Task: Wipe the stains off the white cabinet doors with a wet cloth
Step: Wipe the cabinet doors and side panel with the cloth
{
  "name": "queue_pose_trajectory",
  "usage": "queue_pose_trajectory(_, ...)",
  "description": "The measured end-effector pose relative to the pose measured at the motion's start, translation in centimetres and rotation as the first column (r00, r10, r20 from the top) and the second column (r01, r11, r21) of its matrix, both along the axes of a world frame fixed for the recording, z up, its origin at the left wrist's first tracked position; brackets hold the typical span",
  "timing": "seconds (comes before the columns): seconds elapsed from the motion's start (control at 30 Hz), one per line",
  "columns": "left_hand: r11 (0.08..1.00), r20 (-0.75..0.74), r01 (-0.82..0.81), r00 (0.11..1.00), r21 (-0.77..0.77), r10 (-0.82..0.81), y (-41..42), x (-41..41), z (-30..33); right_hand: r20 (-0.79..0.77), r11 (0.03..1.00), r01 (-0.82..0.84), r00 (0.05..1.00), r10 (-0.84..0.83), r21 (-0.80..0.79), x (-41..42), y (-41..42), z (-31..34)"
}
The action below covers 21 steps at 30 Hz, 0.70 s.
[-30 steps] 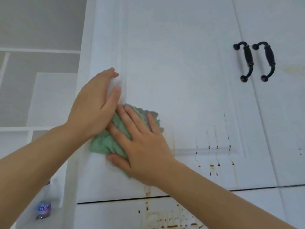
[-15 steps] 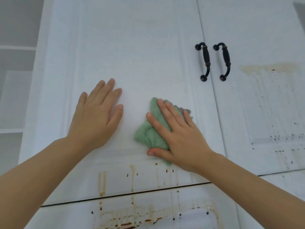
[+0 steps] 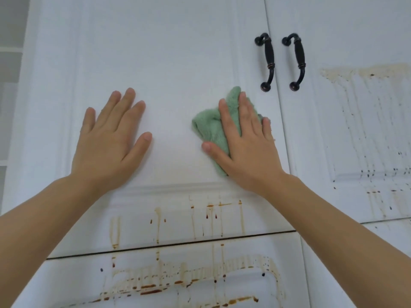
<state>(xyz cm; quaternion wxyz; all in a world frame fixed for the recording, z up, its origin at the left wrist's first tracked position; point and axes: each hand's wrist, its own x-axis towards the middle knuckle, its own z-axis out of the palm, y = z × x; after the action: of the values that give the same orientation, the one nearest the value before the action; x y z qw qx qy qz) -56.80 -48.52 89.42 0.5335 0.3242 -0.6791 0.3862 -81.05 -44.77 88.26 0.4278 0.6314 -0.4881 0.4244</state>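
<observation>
A bunched green cloth (image 3: pixel 209 125) lies flat against the left white cabinet door (image 3: pixel 169 63). My right hand (image 3: pixel 246 143) presses it to the panel with straight fingers, just left of the door's right edge. My left hand (image 3: pixel 111 138) rests flat and open on the same panel, further left. Brown drip stains (image 3: pixel 209 216) run down the door's lower rail below both hands. The right door (image 3: pixel 355 121) carries a yellowish smear and dark speckled streaks (image 3: pixel 364 152).
Two black handles (image 3: pixel 268 62) (image 3: pixel 297 61) stand side by side at the seam between the doors, just above the cloth. A lower door (image 3: pixel 178 283) under a dark gap is heavily stained brown. Grey shelving (image 3: pixel 11 70) shows at far left.
My right hand slid the cloth rightward and up across the panel toward the handles. My left hand separated from the cloth and now lies flat on the door. The view shifted right.
</observation>
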Motion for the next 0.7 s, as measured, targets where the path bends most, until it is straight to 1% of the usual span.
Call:
queue_pose_trajectory(0.13,0.999,0.006,0.022,1.000,0.041,-0.022,0.4,0.0,0.0,-0.091,0.998,0.043,0.995,-0.040,0.035,-0.8,0.3,-6.4)
queue_pose_trajectory(0.2,0.996,0.018,0.055,0.998,0.077,-0.056,0.6,0.4,-0.1,-0.134,0.996,0.076,0.989,-0.069,0.045,-1.2,0.2,-8.6)
queue_pose_trajectory(0.3,0.991,0.089,0.096,0.991,0.093,-0.104,1.0,1.8,-0.6,-0.171,0.991,0.126,0.978,-0.118,0.038,-1.6,0.5,-9.6)
queue_pose_trajectory(0.37,0.994,0.124,0.083,0.988,0.075,-0.092,1.1,3.7,-1.5,-0.193,0.990,0.134,0.973,-0.125,0.037,-0.8,0.7,-10.1)
queue_pose_trajectory(0.43,0.996,0.092,0.064,0.993,0.065,-0.070,1.1,6.1,-2.2,-0.276,0.995,0.093,0.958,-0.080,0.034,1.8,0.4,-10.5)
queue_pose_trajectory(0.53,0.996,0.035,0.050,0.998,0.080,-0.053,1.3,9.4,-2.9,-0.427,1.000,-0.012,0.904,0.020,0.022,8.6,-0.8,-10.2)
queue_pose_trajectory(0.63,0.995,0.048,0.062,0.997,0.076,-0.066,1.9,11.5,-3.2,-0.519,0.993,-0.110,0.847,0.110,0.030,15.5,-2.2,-9.0)
queue_pose_trajectory(0.7,0.994,0.058,0.068,0.996,0.081,-0.073,2.2,12.6,-3.3,-0.552,0.990,-0.133,0.823,0.133,0.040,19.1,-2.9,-8.4)
